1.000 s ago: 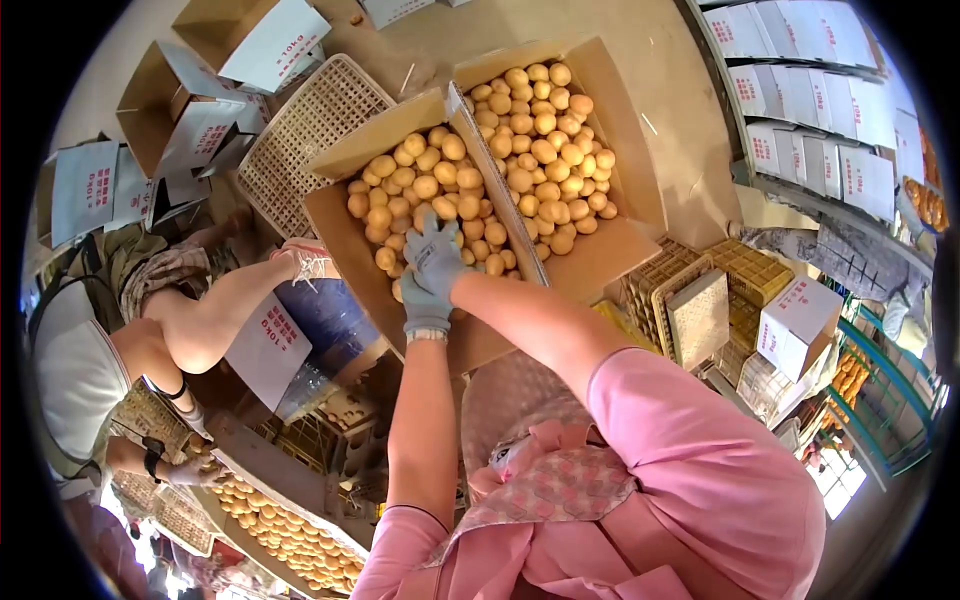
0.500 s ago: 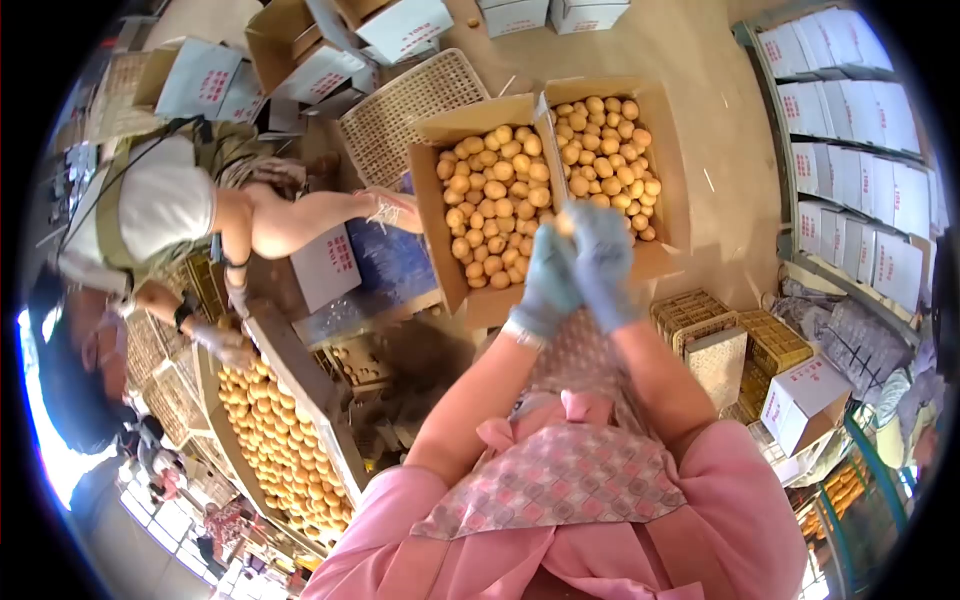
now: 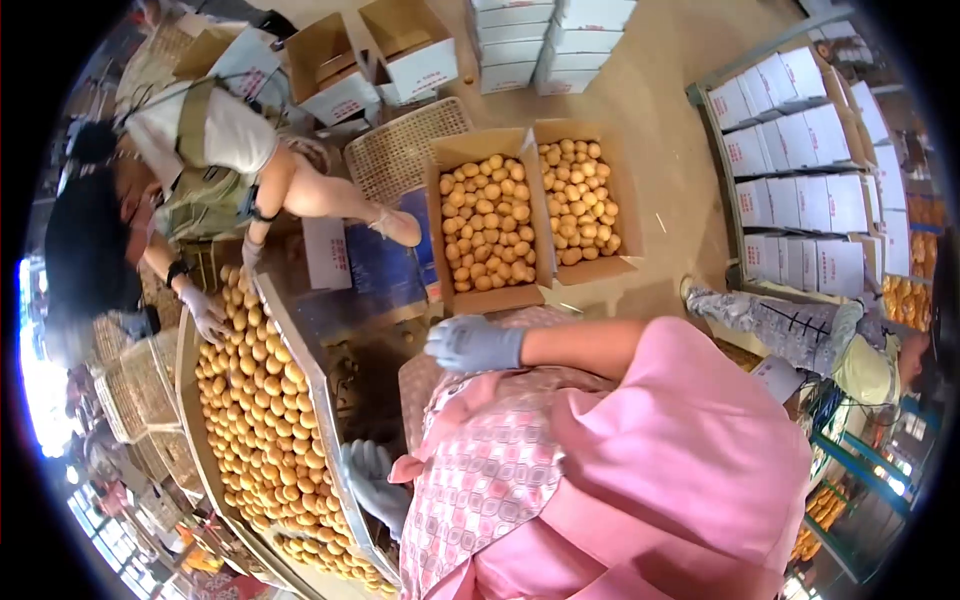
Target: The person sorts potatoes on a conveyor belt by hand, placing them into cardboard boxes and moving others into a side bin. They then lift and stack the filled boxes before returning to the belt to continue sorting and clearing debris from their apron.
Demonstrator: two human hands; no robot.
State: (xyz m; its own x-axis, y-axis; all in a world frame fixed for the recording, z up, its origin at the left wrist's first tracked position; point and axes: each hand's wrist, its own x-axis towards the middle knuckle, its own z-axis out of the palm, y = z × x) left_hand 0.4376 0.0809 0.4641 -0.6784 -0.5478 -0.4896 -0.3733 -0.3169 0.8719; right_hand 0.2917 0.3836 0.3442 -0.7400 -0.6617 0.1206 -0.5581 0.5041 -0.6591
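My left hand (image 3: 372, 482), in a grey-blue glove, is at the near wall of a large bin (image 3: 318, 400) heaped with round yellow-brown fruit (image 3: 262, 400). Its fingers are a little apart, and no item shows in them. In front of my apron, my gloved right hand (image 3: 474, 344) points left with its fingers curled in; whatever they may hold is hidden. Beyond it stand two open cardboard boxes, the left box (image 3: 500, 298) and the right box (image 3: 600, 268), both filled with the same fruit.
Across the bin a co-worker's gloved hand (image 3: 204, 314) reaches over the fruit. A woven plastic crate (image 3: 405, 140) lies behind the boxes, beside open white cartons (image 3: 420, 65). Racked white boxes (image 3: 790, 140) stand at the right. A blue surface (image 3: 370, 275) adjoins the left box.
My hands were together over the boxes; they have parted and come back, the left down to the bin, the right to my apron. My body and view have turned toward the bin.
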